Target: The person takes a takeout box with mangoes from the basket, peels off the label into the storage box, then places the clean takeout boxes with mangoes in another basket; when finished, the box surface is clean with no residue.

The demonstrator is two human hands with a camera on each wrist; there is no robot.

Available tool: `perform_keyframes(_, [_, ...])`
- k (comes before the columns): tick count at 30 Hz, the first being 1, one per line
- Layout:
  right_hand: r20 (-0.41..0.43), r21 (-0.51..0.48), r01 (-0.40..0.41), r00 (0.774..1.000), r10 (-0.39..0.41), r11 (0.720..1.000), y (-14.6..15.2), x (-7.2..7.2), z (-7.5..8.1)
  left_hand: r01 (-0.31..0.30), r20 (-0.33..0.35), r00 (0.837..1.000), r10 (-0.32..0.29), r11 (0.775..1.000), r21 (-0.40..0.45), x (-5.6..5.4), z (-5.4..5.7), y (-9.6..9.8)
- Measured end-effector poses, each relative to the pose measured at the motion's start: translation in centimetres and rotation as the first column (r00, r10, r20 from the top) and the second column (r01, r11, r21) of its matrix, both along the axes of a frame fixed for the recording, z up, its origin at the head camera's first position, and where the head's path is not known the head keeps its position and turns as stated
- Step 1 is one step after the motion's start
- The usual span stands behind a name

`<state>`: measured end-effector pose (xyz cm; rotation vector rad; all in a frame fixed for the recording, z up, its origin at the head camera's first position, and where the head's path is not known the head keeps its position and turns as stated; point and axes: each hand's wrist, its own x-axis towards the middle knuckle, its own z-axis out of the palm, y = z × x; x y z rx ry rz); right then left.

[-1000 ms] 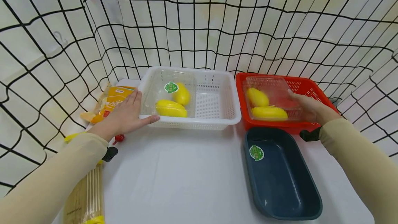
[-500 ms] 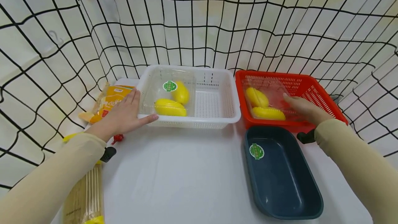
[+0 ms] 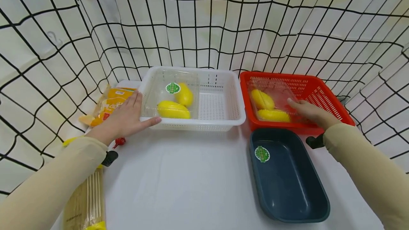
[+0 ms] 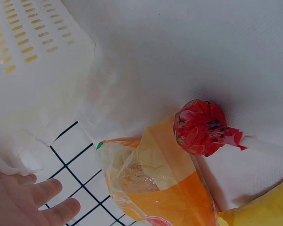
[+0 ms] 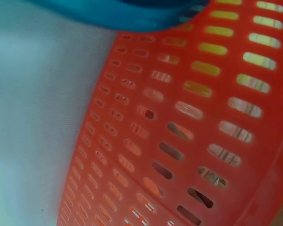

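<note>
My left hand (image 3: 129,114) rests with fingers straight along the left end of a white slotted basket (image 3: 214,124), thumb at its front rim. Inside lies a clear plastic box (image 3: 164,79) with a green sticker and two yellow fruit-shaped things (image 3: 184,95). My right hand (image 3: 314,112) reaches into a red slotted basket (image 3: 333,98). Its thumb lies over the right part of another clear plastic box (image 3: 274,85), which also shows two yellow shapes (image 3: 273,115). The other right fingers are hidden. In the right wrist view, the red basket wall (image 5: 146,117) covers the hand.
A dark blue tub (image 3: 292,180) stands before the red basket. Left are an orange-and-clear packet (image 3: 115,102), a red-wrapped lollipop (image 4: 200,127) and a long yellow-ended pack of thin sticks (image 3: 86,198). Black wire mesh (image 3: 204,27) surrounds the back and sides.
The right-hand clear box has sunk lower into the red basket. My right hand has moved slightly left and down with it, then stayed. My left hand has held its place.
</note>
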<state>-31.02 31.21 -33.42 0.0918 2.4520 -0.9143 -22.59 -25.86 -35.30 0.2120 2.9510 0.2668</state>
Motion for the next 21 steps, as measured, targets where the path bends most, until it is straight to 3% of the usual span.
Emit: perform_keyframes(21, [-0.055, 0.087, 0.001, 0.998, 0.004, 0.996, -0.81, 0.61, -0.08, 0.016, -0.016, 1.0, -0.016, 1.0, -0.008, 0.09, -0.05, 0.05])
